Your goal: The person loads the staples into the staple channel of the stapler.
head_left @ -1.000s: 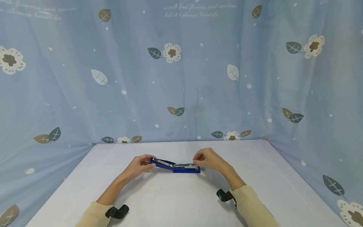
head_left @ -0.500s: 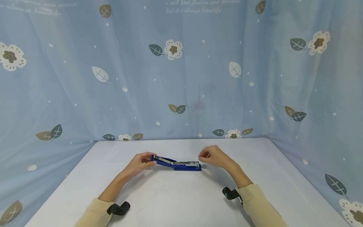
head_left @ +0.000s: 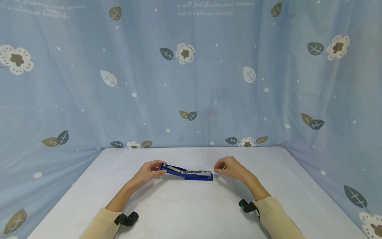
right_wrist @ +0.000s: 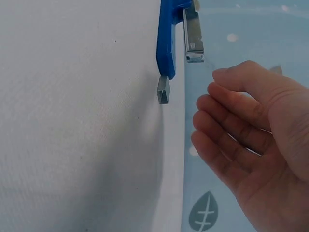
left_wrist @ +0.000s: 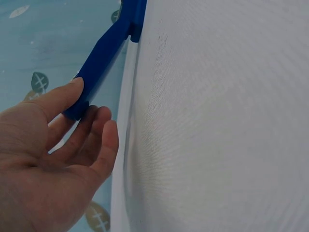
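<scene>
A blue stapler (head_left: 199, 178) stands on the white table, its top arm swung far back and its metal staple channel (head_left: 199, 172) exposed. My left hand (head_left: 148, 172) holds the end of the raised arm between thumb and fingers; in the left wrist view the thumb presses along the blue arm (left_wrist: 100, 60). On the tabletop, right by the front end of the stapler base, lies a short silver strip of staples (right_wrist: 163, 90). Just beyond it hovers my right hand (head_left: 231, 167), fingers loosely curled, thumb near the index finger, and nothing shows between them.
The white tabletop (head_left: 191, 209) spreads out in front of and around the stapler. A blue curtain (head_left: 191, 83) with leaves and flowers hangs behind the table and along its sides. Black wrist cameras (head_left: 126, 219) sit at both cuffs.
My right hand has drawn away to the right from the stapler's channel, bringing the staple strip into fuller view. The left hand keeps its hold on the raised arm.
</scene>
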`<state>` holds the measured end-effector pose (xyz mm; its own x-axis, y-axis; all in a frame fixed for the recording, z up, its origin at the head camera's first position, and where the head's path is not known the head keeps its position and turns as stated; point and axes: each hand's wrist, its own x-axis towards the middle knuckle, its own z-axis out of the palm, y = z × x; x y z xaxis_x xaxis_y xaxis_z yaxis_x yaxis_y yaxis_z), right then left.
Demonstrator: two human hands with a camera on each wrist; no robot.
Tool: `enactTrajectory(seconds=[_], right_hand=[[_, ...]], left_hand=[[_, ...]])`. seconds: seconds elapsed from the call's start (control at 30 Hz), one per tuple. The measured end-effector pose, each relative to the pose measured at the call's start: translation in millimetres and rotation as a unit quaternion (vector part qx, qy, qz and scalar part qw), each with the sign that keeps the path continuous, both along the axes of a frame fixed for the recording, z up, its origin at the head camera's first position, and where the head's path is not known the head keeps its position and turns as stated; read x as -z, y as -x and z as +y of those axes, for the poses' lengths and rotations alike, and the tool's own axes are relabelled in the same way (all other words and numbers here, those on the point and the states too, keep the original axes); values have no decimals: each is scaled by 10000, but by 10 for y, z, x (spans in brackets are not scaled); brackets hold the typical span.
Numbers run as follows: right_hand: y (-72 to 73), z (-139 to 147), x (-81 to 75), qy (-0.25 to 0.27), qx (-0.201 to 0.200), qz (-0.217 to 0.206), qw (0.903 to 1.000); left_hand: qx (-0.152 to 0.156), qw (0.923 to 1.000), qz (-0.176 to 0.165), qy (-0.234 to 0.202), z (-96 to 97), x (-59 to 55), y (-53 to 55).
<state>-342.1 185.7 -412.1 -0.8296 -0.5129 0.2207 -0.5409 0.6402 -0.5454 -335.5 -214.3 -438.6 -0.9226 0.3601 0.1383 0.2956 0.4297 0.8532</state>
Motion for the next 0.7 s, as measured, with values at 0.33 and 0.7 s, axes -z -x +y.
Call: enactTrajectory(seconds=[0.33,0.7], right_hand=[[18,56,-9,-128,37,-85,9999],[39,69,8,-164,-94,-33,9998]], left_hand=[[23,10000,17,-44,36,-10,26],[4,9999,-72,-101,-8,6,-3]])
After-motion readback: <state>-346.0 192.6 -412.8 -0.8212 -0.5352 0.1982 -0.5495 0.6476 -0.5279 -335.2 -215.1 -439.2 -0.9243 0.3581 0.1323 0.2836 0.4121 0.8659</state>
